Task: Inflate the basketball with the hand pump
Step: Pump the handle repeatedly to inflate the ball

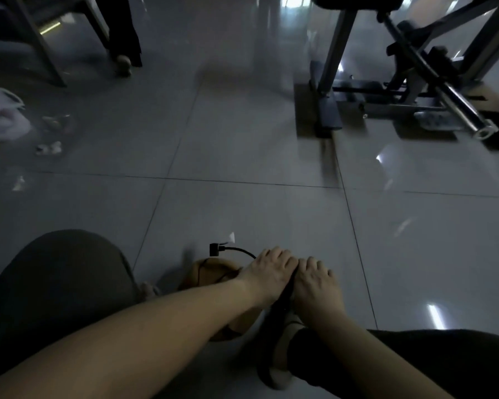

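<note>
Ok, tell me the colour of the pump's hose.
Black; the hose shows best in the head view.

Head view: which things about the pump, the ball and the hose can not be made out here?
Pump: head view; the left hand and right hand cover it, only a dark strip shows between them.
Ball: head view; the left forearm hides most of it, valve unseen.
Hose: head view; too thin and dark to tell whether it joins the ball.
Bag: head view, left edge; blurred, contents unclear.
</note>
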The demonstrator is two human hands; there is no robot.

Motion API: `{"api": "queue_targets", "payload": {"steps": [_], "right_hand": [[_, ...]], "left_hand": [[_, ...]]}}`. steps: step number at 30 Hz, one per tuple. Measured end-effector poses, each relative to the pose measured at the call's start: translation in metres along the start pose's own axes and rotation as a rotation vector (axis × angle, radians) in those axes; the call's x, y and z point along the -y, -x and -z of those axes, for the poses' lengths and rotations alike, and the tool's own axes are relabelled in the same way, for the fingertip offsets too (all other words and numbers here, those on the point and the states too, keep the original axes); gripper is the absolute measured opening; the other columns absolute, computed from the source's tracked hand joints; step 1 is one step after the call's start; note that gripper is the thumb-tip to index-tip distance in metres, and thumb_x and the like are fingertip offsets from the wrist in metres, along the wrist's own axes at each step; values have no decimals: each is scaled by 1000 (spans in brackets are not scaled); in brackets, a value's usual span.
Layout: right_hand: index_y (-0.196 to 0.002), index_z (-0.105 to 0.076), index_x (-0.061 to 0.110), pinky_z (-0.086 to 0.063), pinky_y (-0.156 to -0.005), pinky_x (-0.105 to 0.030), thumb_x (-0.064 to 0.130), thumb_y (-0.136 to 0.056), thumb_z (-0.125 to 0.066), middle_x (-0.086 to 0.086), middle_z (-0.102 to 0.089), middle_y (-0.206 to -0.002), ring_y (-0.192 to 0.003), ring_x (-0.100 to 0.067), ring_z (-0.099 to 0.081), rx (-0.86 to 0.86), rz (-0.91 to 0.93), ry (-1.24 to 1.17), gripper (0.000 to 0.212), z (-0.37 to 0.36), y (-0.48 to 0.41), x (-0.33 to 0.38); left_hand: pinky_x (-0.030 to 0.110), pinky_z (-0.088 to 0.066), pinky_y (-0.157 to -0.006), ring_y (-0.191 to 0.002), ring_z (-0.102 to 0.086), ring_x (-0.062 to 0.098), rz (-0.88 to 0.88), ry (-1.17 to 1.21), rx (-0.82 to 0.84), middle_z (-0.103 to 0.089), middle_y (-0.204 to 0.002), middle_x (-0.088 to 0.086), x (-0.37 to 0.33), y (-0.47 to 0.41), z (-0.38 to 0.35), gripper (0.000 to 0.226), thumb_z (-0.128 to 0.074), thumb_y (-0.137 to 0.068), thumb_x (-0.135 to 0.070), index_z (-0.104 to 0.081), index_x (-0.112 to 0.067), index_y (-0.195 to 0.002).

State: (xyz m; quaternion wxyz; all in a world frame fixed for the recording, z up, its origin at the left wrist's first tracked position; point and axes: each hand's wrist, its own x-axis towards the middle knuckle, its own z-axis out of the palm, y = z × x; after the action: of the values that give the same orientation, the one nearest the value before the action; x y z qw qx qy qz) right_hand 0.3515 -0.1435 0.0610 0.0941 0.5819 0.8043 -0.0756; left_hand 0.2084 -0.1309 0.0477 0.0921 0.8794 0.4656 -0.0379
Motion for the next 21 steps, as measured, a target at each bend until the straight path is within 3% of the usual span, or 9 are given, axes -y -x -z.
{"api": "queue_targets", "payload": {"steps": [5,7,10,13,17,21], "right_hand": [[-123,-46,13,-42,-93,-30,18,-93,-51,-7,-53,-123,-112,-24,-51,106,73,-45,31,28,11,-3],[-119,-49,15,-42,-90,-30,12,-88,-53,-5,-54,-119,-107,-23,-51,2,74,-69,31,53,17,-5],[-114,-53,13,-45,-85,-34,12,-84,-37,-5,-55,-107,-96,-23,-53,-330,102,-36,34,108,20,-8],[-115,-56,10,-47,-81,-38,13,-84,-38,-8,-57,-100,-88,-25,-55,-588,135,60,36,149,30,-11],[-122,-54,4,-49,-78,-40,11,-84,-41,-13,-56,-105,-89,-28,-55,-599,114,40,42,119,49,6],[-116,-53,2,-42,-70,-41,14,-86,-34,-14,-51,-99,-83,-30,-47,-529,53,66,37,56,46,11]], "left_hand": [[37,-38,-98,-117,-47,28,-18,97,140,-51,-129,10,2,5,33,42,-57,-92,-18,-43,-11,-132],[34,-40,-95,-115,-49,26,-15,88,39,-52,-127,9,3,9,58,39,-48,-94,-12,-45,-12,-133],[32,-45,-82,-98,-55,25,-59,-113,-285,-58,-110,8,8,11,114,42,-27,-89,-10,-54,-12,-123],[37,-48,-81,-91,-56,28,-63,-306,-551,-59,-103,11,9,14,152,34,-29,-96,-10,-57,-8,-115],[41,-47,-90,-98,-55,31,-51,-318,-617,-59,-108,14,5,21,122,28,-34,-100,-13,-56,-7,-116],[36,-44,-78,-84,-49,26,-2,-220,-529,-55,-97,10,-12,23,58,27,-35,-94,-15,-56,-9,-109]]}}
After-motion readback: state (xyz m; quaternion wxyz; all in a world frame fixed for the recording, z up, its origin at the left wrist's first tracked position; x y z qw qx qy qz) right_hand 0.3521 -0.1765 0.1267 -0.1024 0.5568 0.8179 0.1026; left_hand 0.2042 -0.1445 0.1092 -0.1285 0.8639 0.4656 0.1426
